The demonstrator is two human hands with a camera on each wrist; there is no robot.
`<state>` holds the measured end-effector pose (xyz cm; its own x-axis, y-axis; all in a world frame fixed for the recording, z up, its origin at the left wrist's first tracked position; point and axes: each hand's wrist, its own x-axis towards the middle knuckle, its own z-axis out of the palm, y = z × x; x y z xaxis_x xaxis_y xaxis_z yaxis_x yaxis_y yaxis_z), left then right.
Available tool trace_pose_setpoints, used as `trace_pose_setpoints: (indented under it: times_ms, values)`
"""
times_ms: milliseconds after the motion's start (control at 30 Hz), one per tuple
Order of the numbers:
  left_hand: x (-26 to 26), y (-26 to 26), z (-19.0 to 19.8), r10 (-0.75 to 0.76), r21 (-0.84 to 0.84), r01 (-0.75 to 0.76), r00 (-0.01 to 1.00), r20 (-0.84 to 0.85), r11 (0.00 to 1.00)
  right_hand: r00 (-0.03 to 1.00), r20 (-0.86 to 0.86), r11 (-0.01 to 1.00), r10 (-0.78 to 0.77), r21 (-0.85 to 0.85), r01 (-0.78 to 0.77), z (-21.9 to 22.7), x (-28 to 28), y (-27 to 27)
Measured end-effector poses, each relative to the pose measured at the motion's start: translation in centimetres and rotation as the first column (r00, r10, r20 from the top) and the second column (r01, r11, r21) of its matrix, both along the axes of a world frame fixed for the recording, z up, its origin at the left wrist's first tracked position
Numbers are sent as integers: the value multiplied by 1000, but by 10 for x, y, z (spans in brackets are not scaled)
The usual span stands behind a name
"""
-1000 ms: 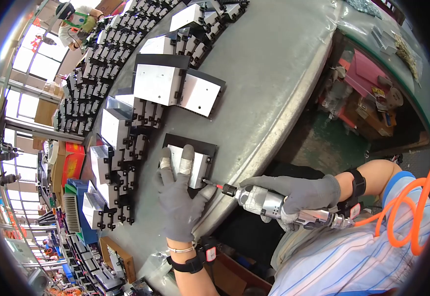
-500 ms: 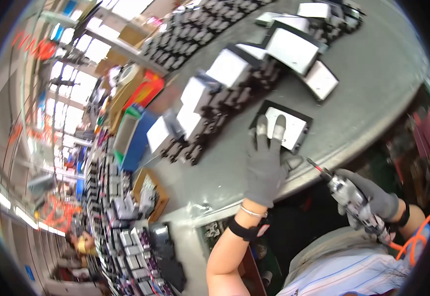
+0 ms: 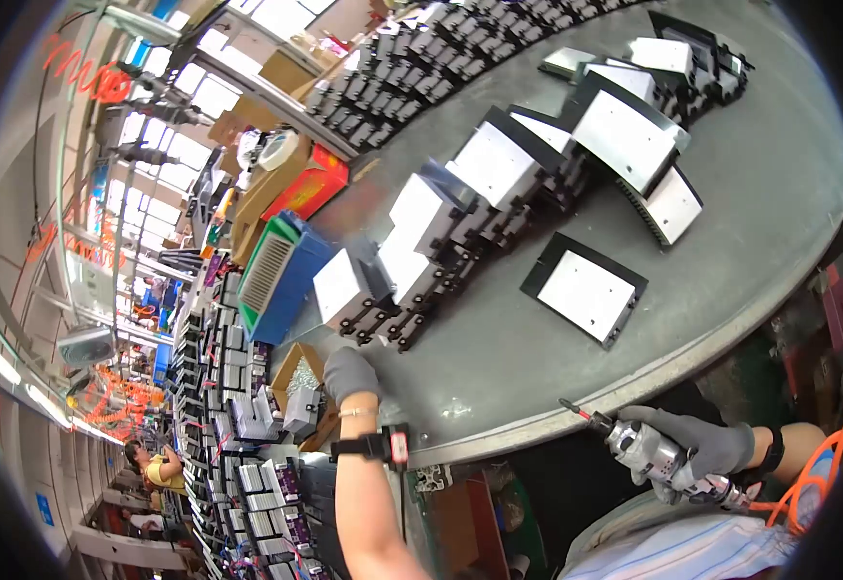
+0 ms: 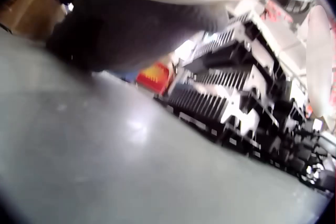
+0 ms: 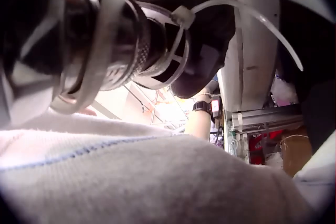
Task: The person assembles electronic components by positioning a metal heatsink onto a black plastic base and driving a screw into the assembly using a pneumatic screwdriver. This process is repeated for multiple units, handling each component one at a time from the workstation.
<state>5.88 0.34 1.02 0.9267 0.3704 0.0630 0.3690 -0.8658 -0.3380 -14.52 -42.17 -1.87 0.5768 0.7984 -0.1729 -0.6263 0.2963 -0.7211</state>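
Observation:
My gloved left hand is at the right edge of a small cardboard box that holds small shiny metal pieces. Its fingers point away from the head camera and are hidden; the left wrist view has only the blurred dark glove, low over the table. My gloved right hand grips an air screwdriver just off the table's front edge, its bit aimed up and left. On the table, beyond the bit, lies a heat sink, flat white face up on a black plate, with neither hand on it.
A row of stacked heat sinks runs along the table behind. Two more lean together at the right. A blue bin stands behind the cardboard box. The orange air hose hangs near the right arm.
My left hand has left the heat sink and moved left to the cardboard box. The screwdriver, in my right hand, has backed off from the heat sink's edge. The head view has swung left.

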Motion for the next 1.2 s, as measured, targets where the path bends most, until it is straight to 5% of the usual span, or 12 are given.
trace_pose_setpoints:
  times_ms: [67,133,300,367,400,467,600,733,767,1133,1200]
  values:
    - [-24,-17,-1,-97,196,89,995,28,977,993,-29,978,114,-170,-118,20,10,-4]
    - [-42,-24,-6,-218,237,207,976,19,949,999,-31,1000,22,-17,-23,11,5,4]
    - [-61,-5,-11,-289,260,257,953,93,931,1000,2,1000,24,4,-24,3,-11,6]
    - [-66,2,-3,-353,-153,427,864,358,891,993,110,998,42,-46,-37,-2,-13,2]
    - [-72,-9,9,-197,-549,420,887,418,723,994,106,999,22,-49,-16,-3,-14,0]
    - [-95,-56,25,1,-885,427,901,435,188,989,141,999,-41,25,38,-2,-17,2]
    - [-135,-145,28,27,-923,156,987,156,-352,980,195,999,-42,14,40,11,-12,4]
    - [-142,-154,17,-60,-788,-27,998,13,-615,973,217,997,-75,45,66,15,-12,5]
    - [-145,-163,17,-13,-801,11,1000,23,-599,970,242,998,21,-67,-5,19,-8,1]
    - [-144,-157,13,-202,-815,-115,979,3,-568,949,316,988,-11,-141,58,21,-5,5]
    - [-142,-157,15,-210,-811,-130,978,-9,-571,960,255,985,118,-155,-80,29,1,1]
